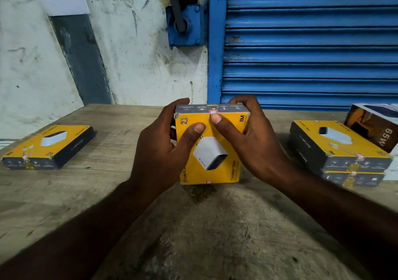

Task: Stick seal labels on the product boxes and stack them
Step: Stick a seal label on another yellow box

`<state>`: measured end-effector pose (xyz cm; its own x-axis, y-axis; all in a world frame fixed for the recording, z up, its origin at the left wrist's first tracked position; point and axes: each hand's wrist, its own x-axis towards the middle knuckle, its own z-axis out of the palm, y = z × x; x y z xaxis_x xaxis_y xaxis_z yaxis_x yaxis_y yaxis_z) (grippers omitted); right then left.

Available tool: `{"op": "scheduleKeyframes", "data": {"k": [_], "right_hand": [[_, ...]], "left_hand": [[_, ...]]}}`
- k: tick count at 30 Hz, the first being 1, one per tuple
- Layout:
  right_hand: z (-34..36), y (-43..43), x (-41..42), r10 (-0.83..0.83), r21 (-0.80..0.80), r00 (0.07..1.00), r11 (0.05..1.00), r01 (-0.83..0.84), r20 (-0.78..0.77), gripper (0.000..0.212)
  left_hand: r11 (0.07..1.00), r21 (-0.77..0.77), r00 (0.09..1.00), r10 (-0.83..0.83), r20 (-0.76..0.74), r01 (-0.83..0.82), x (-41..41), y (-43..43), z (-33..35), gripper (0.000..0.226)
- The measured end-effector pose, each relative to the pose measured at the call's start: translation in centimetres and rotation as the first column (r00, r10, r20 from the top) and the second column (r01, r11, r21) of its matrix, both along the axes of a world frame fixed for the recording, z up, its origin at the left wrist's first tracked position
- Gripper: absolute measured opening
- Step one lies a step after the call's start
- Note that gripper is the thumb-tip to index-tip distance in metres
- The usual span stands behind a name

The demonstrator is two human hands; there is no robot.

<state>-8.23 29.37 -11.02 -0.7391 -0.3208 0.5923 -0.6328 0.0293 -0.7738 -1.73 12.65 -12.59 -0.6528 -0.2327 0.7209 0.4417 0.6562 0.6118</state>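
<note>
Left hand (159,148), right hand (254,142): both bare. Forearms bare all way to lower frame edge. Fingers (189,133) uncovered; thumbnails short, trimmed close, rounded tips.

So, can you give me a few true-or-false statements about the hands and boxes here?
1. The left hand and right hand both grip one yellow box. True.
2. The right hand's thumb presses a seal label at that box's top edge. True.
3. The lone box on the left stands on end. False: it lies flat on the table.
4. The stack on the right holds four yellow boxes. False: two show, one on the other.
5. The shutter behind is red. False: it is blue.
</note>
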Motion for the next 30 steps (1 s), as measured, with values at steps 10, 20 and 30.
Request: {"op": "scheduleKeyframes", "data": {"k": [10,20,30], "right_hand": [[-0.9,-0.3,0.1,0.126,0.063,0.991,0.99,-0.129,0.056,0.04],[-1.4,-0.6,0.0,0.207,0.0,0.973,0.978,-0.208,0.098,0.037],[-1.4,-0.6,-1.7,0.089,-0.186,0.958,0.982,-0.039,0.272,0.023]], "left_hand": [[0.974,0.203,0.995,-0.103,-0.012,0.104,-0.3,0.4,-0.6,0.057],[0.954,0.285,0.995,-0.098,-0.005,0.096,-0.6,0.4,-0.6,0.049],[0.943,0.249,0.943,-0.271,0.195,0.22,-1.8,-0.8,-1.4,0.08]]}}
